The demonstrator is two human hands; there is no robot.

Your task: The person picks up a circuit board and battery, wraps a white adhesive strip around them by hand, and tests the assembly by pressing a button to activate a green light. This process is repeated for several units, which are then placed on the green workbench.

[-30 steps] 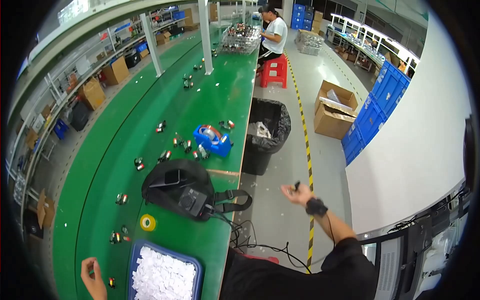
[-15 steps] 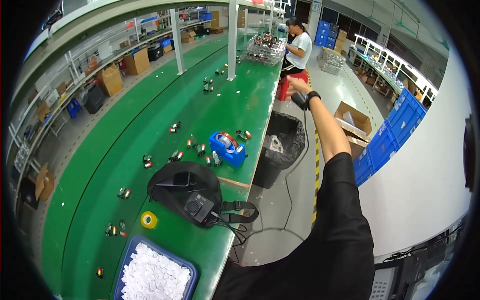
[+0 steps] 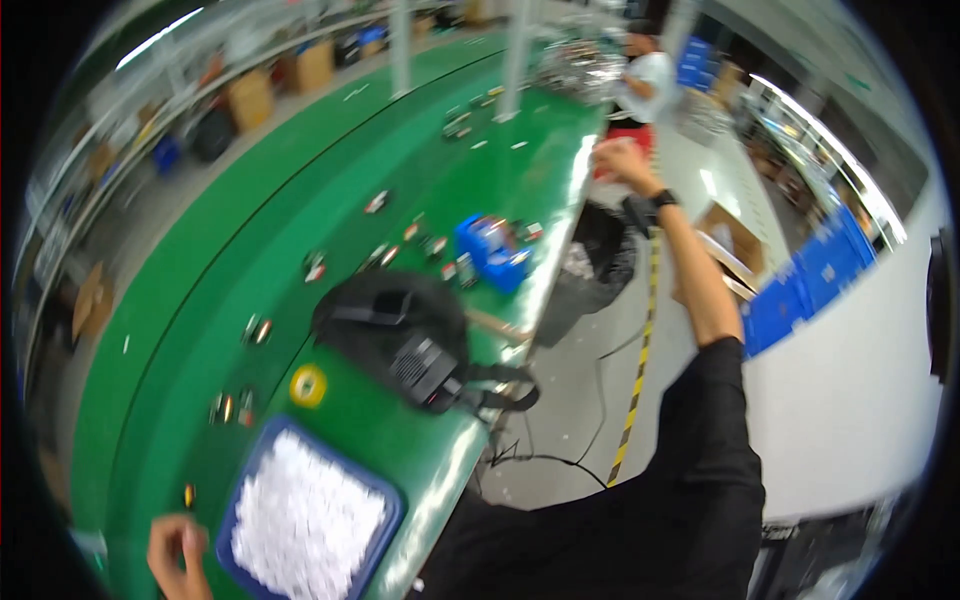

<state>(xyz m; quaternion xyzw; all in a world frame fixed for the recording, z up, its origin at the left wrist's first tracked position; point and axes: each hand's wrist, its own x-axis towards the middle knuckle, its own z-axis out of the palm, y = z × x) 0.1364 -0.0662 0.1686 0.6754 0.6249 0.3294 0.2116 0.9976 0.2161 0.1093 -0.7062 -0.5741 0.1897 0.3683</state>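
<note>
My right arm stretches far forward over the bench's right edge. Motion smears the fingers of my right hand (image 3: 622, 160), so I cannot tell what they hold. A black band (image 3: 662, 199) circles that wrist, and a small black device (image 3: 637, 214) sits beside it. At the lower left, my left hand (image 3: 177, 555) has its thumb and curved fingers apart, with nothing visible in them. It is left of a blue tray (image 3: 389, 530) full of small white pieces (image 3: 310, 515). Just above it lies a small part (image 3: 189, 494), too blurred to name.
On the green bench (image 3: 440, 480) are a yellow tape roll (image 3: 308, 385), a black bag (image 3: 375, 335), a blue tape dispenser (image 3: 490, 255) and several small parts (image 3: 257, 330). A lined black bin (image 3: 590, 270) stands beside the bench. Farther off, a person (image 3: 648, 85) sits on a red stool.
My left hand has come into view at the lower left. My right hand appears slightly right and higher. The view has shifted, and the picture is now blurred.
</note>
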